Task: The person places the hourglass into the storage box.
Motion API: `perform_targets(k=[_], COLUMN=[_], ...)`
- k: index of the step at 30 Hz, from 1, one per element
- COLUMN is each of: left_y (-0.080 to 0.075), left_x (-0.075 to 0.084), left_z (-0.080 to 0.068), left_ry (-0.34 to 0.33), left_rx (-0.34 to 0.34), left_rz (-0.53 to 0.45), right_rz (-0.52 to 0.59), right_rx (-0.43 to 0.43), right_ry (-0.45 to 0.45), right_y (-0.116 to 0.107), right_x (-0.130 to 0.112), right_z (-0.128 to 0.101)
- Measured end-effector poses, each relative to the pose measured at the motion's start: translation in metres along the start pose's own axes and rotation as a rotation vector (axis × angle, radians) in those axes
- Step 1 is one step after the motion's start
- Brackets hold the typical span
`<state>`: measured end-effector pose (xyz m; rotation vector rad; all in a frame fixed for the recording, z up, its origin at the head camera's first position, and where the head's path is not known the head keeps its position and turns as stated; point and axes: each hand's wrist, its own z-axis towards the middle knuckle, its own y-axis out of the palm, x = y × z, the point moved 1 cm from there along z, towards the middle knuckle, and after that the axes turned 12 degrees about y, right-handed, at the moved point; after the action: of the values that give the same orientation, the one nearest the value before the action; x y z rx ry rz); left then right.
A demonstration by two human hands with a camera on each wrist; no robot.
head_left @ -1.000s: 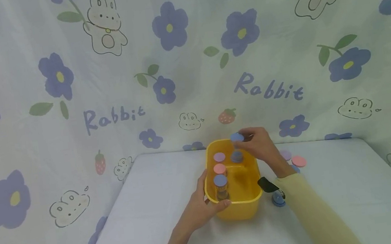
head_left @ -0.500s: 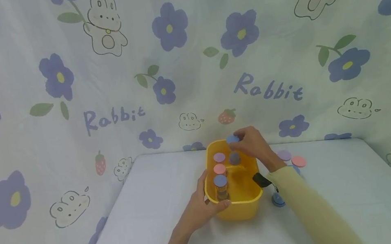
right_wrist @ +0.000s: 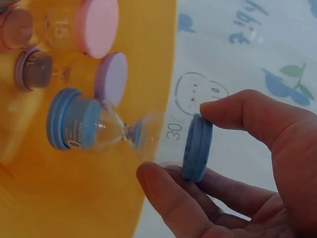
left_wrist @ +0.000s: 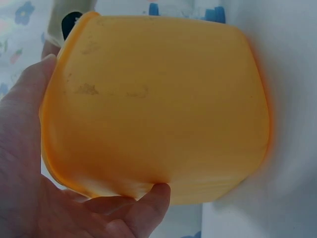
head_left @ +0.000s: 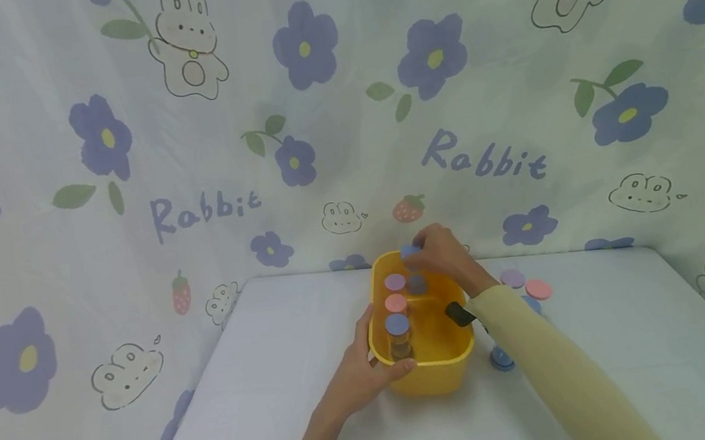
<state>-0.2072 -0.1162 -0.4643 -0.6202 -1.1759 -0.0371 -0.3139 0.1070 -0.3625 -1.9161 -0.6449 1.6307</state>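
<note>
My right hand (head_left: 444,252) pinches the top cap of a blue-capped sand timer (right_wrist: 126,131) marked 30, between thumb and fingers. The timer hangs upright over the far part of a yellow plastic tub (head_left: 434,382), its lower end below the rim in the head view. Around the tub's near left corner my left hand (head_left: 362,375) grips, thumb at the rim and fingers against the outer wall. Inside along the left wall stand a purple-capped sand timer (head_left: 395,282), a pink-capped one (head_left: 396,304) and a blue-capped one (head_left: 398,327).
Right of the tub, on the white table (head_left: 230,407), are a purple-capped timer (head_left: 512,278), a pink-capped timer (head_left: 538,289) and a blue-capped one (head_left: 531,306) partly behind the right sleeve. Nearer lies another blue timer (head_left: 501,358). A patterned curtain (head_left: 339,118) hangs behind the table.
My right hand has moved left with the blue sand timer, bringing it closer to the purple-capped one in the tub. The left hand keeps its grip in the same place.
</note>
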Motion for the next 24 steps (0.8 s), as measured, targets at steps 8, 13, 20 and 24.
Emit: perform_targets(k=[8, 13, 20, 24], left_y=[0.0, 0.0, 0.0, 0.0], left_x=[0.0, -0.001, 0.0, 0.0], left_z=[0.001, 0.001, 0.0, 0.001], left_ry=[-0.027, -0.035, -0.044, -0.04], left_rx=[-0.002, -0.001, -0.002, -0.004], left_rz=[-0.006, -0.007, -0.011, -0.007], right_rz=[-0.063, -0.079, -0.134, -0.185], right_rx=[-0.063, -0.099, -0.115, -0.107], right_ry=[0.047, 0.093, 0.146, 0.133], right_y=[0.006, 0.012, 0.016, 0.017], right_x=[0.003, 0.002, 0.002, 0.003], right_z=[0.005, 0.006, 0.004, 0.004])
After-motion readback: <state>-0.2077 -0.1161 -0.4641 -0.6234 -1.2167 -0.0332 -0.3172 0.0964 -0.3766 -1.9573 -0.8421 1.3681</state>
